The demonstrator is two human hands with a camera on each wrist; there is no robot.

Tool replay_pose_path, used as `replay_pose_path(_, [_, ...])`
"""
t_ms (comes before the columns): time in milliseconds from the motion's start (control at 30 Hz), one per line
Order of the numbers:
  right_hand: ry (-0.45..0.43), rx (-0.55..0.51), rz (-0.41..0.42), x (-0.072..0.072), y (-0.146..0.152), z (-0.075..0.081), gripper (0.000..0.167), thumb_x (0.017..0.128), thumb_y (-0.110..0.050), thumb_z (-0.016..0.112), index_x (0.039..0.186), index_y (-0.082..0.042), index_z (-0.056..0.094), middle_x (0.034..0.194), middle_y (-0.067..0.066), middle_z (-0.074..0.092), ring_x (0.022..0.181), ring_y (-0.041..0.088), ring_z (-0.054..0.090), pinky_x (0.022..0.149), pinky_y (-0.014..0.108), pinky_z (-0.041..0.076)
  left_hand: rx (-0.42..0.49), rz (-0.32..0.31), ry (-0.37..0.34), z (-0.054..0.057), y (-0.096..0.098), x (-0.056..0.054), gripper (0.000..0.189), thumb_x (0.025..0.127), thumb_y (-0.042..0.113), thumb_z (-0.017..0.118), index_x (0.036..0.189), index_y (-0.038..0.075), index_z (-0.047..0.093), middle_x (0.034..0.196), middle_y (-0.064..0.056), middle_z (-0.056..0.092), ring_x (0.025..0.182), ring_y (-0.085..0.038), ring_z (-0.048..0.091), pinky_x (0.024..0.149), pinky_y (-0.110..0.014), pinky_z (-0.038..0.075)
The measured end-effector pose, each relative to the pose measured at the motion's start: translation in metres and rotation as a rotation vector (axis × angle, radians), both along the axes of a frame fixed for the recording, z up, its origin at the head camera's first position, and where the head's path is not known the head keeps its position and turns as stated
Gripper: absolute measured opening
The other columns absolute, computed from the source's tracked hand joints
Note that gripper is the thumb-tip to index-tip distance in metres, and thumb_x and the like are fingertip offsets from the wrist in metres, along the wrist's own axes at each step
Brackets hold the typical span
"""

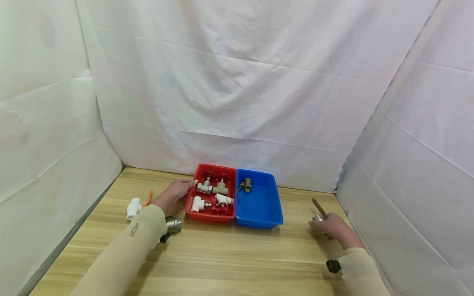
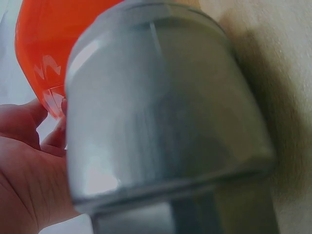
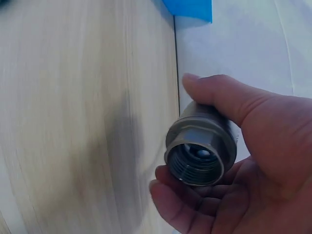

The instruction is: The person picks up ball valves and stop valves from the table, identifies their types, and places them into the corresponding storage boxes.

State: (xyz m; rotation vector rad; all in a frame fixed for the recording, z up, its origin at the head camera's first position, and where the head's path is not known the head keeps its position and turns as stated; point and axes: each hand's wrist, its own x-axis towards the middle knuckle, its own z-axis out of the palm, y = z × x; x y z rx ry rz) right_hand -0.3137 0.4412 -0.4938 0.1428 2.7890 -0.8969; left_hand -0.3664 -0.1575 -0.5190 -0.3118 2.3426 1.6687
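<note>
One red, rectangular plastic tray (image 1: 209, 218) stands on the light wood-grain table (image 1: 240, 263), and it bears four valves: a silvery metal valve (image 1: 205, 188) with red wheel, a beige plastic valve (image 1: 221, 188), and two white plastic valves (image 1: 198, 204) nearer to its front wall. The left hand (image 1: 176, 190) is at the left side of this tray; its thumb and fingers are closed over the rim and grip it. Well to the right of the tray, over the table, the right hand (image 1: 333, 225) has hold of a silver-grey metal valve (image 3: 201, 146) with brown lever, the fingers curled around the body and the threaded mouth showing in the right wrist view. Just beside the tray, at its right, is a blue rectangular plastic tray (image 1: 261, 222), where one brownish metal valve (image 1: 247, 185) with a lever lies. To the left of the red tray rests a white plastic valve (image 1: 133, 208) with orange handle, and between them, partly hidden by the left forearm, another silvery metal valve (image 1: 173, 224). On the beige left sleeve (image 1: 115, 255), dark small lettering (image 1: 134, 229) can be read as "Let'sSlim". Behind the red tray hangs white cloth (image 1: 237, 90).
</note>
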Motion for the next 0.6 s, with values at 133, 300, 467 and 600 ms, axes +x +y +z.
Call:
replay_pose_path(133, [0.022,-0.015,-0.013,-0.001,-0.005,0.001,0.071,0.097,-0.048,0.084,0.119,0.013,0.057,0.090,0.016,0.063,0.073,0.026,0.061,0.065,0.047,0.059,-0.006,0.002,0.005,0.000,0.000,0.001,0.061,0.117,0.045,0.056,0.161,0.003,0.056,0.154,-0.022,0.059,0.138,-0.037,0.059,0.116,-0.053,0.051])
replay_pose_path(300, [0.048,-0.014,-0.019,-0.003,-0.011,0.005,0.072,0.099,-0.053,0.080,0.121,0.012,0.058,0.097,0.018,0.065,0.080,0.029,0.063,0.066,0.043,0.057,-0.004,0.003,0.005,0.000,0.000,0.001,0.061,0.117,0.045,0.056,0.160,0.003,0.056,0.152,-0.021,0.061,0.134,-0.035,0.063,0.112,-0.052,0.054])
replay_pose_path(467, [0.057,-0.020,-0.015,-0.002,-0.016,0.010,0.075,0.099,-0.056,0.079,0.123,0.012,0.058,0.102,0.019,0.068,0.085,0.032,0.066,0.071,0.048,0.060,-0.006,0.001,-0.003,0.000,0.000,-0.001,0.060,0.117,0.046,0.055,0.160,0.004,0.057,0.150,-0.020,0.062,0.130,-0.033,0.064,0.109,-0.049,0.056])
replay_pose_path(600, [0.057,-0.006,-0.005,-0.002,-0.020,0.014,0.080,0.100,-0.056,0.078,0.130,0.014,0.054,0.106,0.023,0.067,0.089,0.035,0.067,0.074,0.051,0.060,-0.002,-0.002,-0.005,-0.001,-0.001,-0.002,0.061,0.116,0.046,0.056,0.160,0.003,0.056,0.149,-0.020,0.062,0.129,-0.034,0.065,0.107,-0.049,0.057])
